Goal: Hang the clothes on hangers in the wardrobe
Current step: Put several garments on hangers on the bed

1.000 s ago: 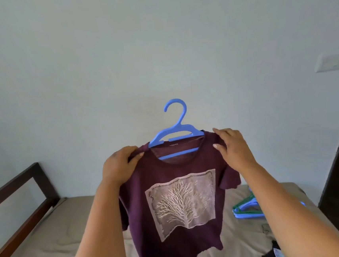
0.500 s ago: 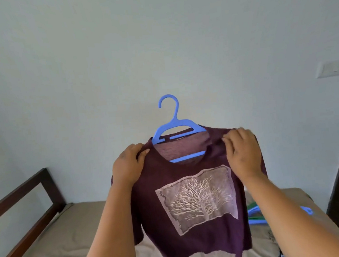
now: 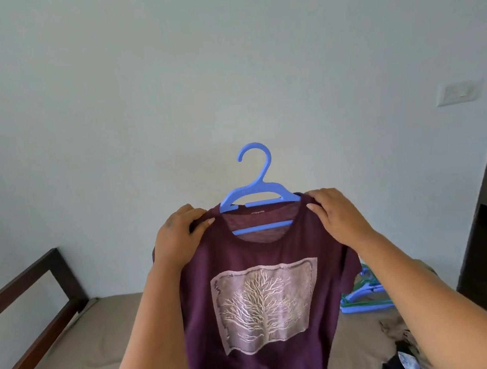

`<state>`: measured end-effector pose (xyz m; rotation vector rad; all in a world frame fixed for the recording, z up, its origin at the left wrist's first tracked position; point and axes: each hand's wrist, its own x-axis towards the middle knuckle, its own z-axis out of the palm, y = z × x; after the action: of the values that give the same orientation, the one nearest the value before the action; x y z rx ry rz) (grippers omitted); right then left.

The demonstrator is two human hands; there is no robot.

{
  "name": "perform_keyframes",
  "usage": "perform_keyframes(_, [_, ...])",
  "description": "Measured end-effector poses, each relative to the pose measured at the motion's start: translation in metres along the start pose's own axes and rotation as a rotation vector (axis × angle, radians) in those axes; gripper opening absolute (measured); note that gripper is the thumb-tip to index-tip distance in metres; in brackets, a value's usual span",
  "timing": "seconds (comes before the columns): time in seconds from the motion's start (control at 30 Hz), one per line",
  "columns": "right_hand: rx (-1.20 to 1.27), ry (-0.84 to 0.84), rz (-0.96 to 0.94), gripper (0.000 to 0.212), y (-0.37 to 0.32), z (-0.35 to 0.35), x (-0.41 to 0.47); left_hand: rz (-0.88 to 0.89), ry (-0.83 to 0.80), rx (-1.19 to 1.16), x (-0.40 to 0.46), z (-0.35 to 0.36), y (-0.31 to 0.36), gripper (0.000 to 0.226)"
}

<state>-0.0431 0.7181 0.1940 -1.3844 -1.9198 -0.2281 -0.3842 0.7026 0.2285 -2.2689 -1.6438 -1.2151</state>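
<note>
1. The left hand (image 3: 179, 241) pinches the maroon tree-print T-shirt (image 3: 265, 295) at its 10 o'clock shoulder; the right hand (image 3: 337, 217) pinches the 2 o'clock shoulder.
2. Both grips hold the fabric square on the blue plastic hanger (image 3: 257, 196).
3. The hook points to 12 o'clock, free for a wardrobe rail.
4. Spare hangers (image 3: 363, 297) lie on the bed (image 3: 75, 361) at 4 o'clock.

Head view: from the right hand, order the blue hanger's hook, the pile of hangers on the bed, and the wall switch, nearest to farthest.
From the right hand:
1. Blue hanger's hook, just up and left of it, above the shirt collar.
2. Pile of hangers, lower down on the bed by the right forearm.
3. Wall switch, on the far wall, upper right.
</note>
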Motion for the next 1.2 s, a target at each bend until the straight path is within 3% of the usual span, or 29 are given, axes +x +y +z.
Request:
perform_keyframes(0.17, [0.084, -0.003, 0.031, 0.021, -0.009, -0.006, 0.003, -0.082, -0.034, -0.033, -0.003, -0.005, -0.009, 0.019])
perform_keyframes(0.3, [-0.057, 0.044, 0.058, 0.018, -0.018, -0.006, -0.002, -0.260, -0.297, 0.418, -0.009, -0.017, -0.019, 0.032])
perform_keyframes(0.4, [-0.177, 0.112, 0.016, 0.016, -0.022, -0.011, -0.014, -0.368, -0.225, 0.415, -0.029, -0.013, -0.028, 0.050])
perform_keyframes(0.47, [-0.227, 0.111, 0.023, 0.015, -0.023, -0.017, -0.027, -0.281, -0.123, 0.300, -0.039, 0.001, -0.024, 0.066])
perform_keyframes(0.5, [-0.247, 0.107, 0.037, 0.014, -0.023, -0.020, -0.034, -0.206, -0.088, 0.233, -0.041, 0.010, -0.019, 0.063])
perform_keyframes(0.63, [-0.325, 0.104, 0.135, 0.017, -0.022, -0.037, -0.076, -0.019, -0.104, 0.004, -0.044, 0.041, 0.004, 0.018])
perform_keyframes(0.8, [-0.292, 0.119, 0.285, 0.021, -0.019, -0.072, -0.149, 0.091, -0.133, -0.095, -0.062, 0.056, 0.039, 0.042])
perform_keyframes(1.03, [-0.268, 0.234, 0.417, 0.030, -0.040, -0.154, -0.237, 0.278, -0.114, -0.077, -0.091, 0.027, 0.123, 0.034])
perform_keyframes(1.2, [-0.364, 0.302, 0.475, 0.034, -0.084, -0.219, -0.317, 0.360, -0.189, -0.178, -0.125, -0.016, 0.187, 0.032])
